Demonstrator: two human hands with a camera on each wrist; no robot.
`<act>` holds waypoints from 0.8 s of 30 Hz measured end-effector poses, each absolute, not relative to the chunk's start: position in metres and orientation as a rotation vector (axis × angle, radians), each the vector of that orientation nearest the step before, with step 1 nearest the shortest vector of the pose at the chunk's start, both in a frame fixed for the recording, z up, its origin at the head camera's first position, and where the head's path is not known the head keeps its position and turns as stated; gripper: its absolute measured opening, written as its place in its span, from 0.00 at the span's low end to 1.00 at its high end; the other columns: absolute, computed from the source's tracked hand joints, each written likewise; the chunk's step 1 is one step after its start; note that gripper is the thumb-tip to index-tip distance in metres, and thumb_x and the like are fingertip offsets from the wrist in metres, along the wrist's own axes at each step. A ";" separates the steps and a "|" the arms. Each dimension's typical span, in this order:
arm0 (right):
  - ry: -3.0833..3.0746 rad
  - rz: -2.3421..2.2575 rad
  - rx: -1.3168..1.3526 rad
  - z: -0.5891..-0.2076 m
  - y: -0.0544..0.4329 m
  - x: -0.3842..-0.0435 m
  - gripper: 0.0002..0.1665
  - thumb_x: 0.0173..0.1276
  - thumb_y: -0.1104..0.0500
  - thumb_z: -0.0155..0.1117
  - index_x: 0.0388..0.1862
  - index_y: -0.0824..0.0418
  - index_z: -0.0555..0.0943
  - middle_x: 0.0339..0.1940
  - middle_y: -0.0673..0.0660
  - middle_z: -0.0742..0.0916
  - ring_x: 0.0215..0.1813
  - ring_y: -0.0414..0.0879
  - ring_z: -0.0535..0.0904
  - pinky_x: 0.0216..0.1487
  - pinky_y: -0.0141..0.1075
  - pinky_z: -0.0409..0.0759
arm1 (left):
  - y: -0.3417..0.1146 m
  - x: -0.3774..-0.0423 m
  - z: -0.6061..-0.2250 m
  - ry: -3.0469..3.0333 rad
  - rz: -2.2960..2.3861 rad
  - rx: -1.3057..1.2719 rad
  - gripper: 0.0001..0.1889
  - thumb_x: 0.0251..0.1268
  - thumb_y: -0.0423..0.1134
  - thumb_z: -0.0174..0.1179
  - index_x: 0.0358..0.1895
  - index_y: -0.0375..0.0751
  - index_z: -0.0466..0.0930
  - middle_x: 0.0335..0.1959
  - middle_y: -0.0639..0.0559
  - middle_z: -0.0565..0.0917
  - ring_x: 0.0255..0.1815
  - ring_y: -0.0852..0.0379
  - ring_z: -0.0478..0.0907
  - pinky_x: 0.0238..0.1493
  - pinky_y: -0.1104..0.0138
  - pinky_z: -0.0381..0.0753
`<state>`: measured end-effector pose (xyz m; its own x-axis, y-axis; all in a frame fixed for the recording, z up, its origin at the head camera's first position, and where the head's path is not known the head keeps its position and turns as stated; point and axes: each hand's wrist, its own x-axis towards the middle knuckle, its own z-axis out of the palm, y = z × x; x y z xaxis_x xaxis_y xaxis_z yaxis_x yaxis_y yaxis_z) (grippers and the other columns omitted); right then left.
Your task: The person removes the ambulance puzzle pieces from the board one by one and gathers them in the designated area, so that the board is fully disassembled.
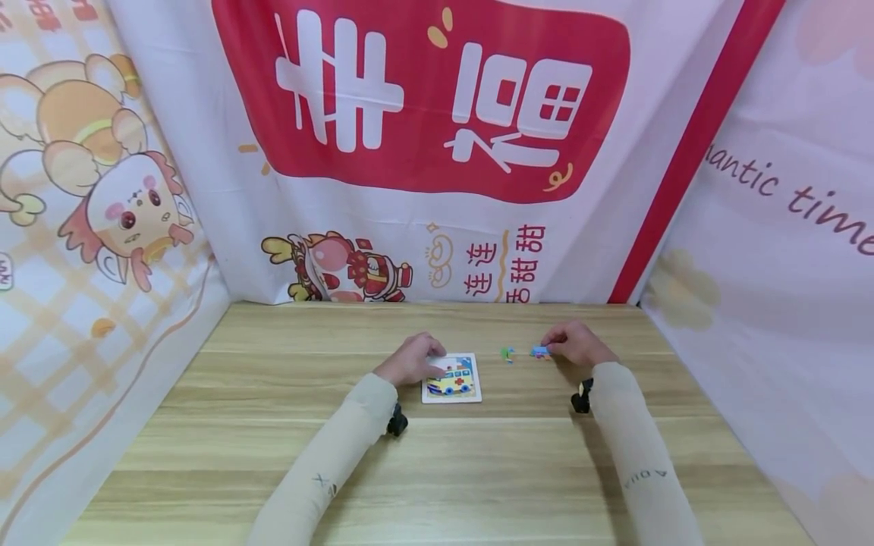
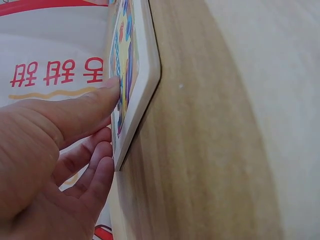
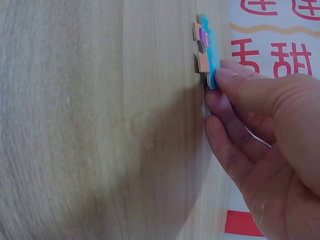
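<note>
A square jigsaw puzzle board (image 1: 452,401) with a white border and a picture of a yellow ambulance lies flat on the wooden table. My left hand (image 1: 412,359) is at its upper left corner. In the left wrist view the thumb (image 2: 102,97) rests on the board's face, with the other fingers along its edge. To the right, my right hand (image 1: 576,345) pinches a blue puzzle piece (image 3: 212,52) with orange and purple parts by one end, close over the tabletop. A small green puzzle piece (image 1: 506,353) lies between the board and the blue piece.
The wooden table (image 1: 451,478) reaches back to a hanging cloth (image 1: 423,212) with red and white print. Printed cloths also hang at the left (image 1: 102,227) and right (image 1: 765,265) sides. Each wrist carries a small black camera.
</note>
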<state>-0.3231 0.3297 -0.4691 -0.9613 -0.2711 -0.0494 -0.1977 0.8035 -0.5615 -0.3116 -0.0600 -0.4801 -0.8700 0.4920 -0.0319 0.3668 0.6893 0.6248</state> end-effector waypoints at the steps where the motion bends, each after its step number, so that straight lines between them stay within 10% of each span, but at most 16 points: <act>1: 2.863 -0.861 -0.375 -0.468 0.329 -0.323 0.09 0.76 0.69 0.64 0.48 0.66 0.89 0.45 0.61 0.92 0.48 0.50 0.83 0.56 0.45 0.83 | -0.060 -0.311 -0.480 2.704 0.934 0.694 0.22 0.63 0.38 0.76 0.59 0.36 0.86 0.55 0.45 0.84 0.59 0.48 0.80 0.69 0.54 0.79; 24: 2.755 -0.632 -0.766 -0.445 0.218 -0.320 0.17 0.67 0.62 0.77 0.53 0.66 0.87 0.47 0.59 0.92 0.48 0.46 0.87 0.57 0.44 0.88 | -0.061 -0.309 -0.477 2.714 0.919 0.737 0.22 0.64 0.38 0.76 0.59 0.34 0.85 0.55 0.43 0.84 0.58 0.47 0.81 0.69 0.53 0.80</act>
<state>-0.3199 0.2178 -0.4448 -0.8421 -0.5323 -0.0866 -0.4412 0.7724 -0.4569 -0.3090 -0.0607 -0.4770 -0.8602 0.5098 -0.0134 0.3967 0.6854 0.6107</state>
